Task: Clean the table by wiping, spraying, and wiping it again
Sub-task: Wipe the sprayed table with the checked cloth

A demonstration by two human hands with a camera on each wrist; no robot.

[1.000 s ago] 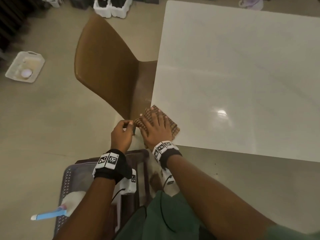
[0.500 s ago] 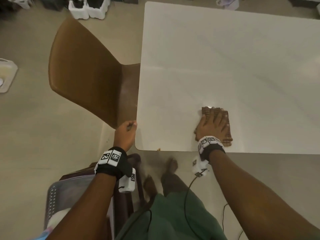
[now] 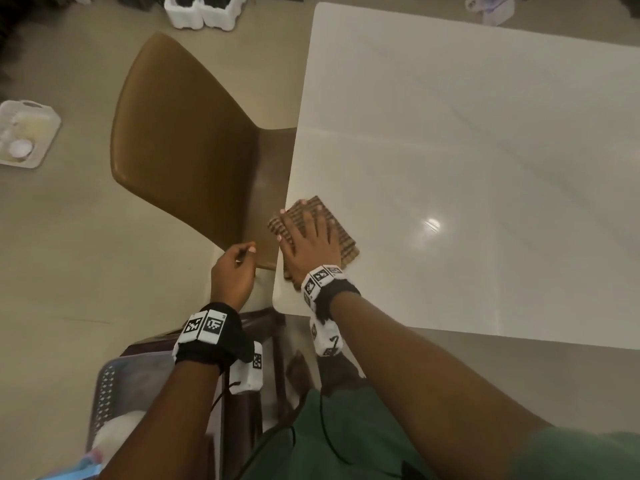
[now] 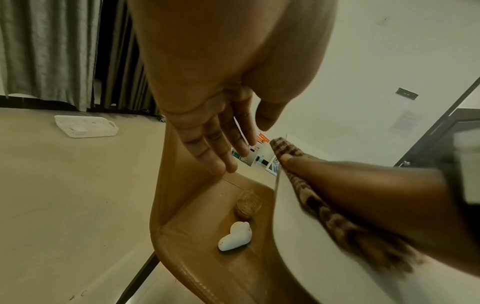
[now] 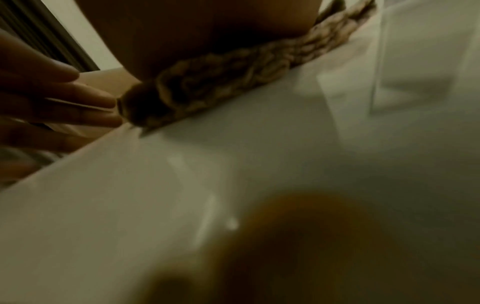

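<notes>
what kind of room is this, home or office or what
Probably a home dining area, though that is uncertain: a white table with a brown chair pushed up to it, grey curtains, and a white basket on the floor.

Bench [image 3: 467, 150]: smooth, glossy white top with light reflections. Cloth [image 3: 341, 242]: coarse woven checked fabric, at the bench's near-left corner. Chair [image 3: 180, 140]: smooth, leather-like brown upholstery with stitched edges.
</notes>
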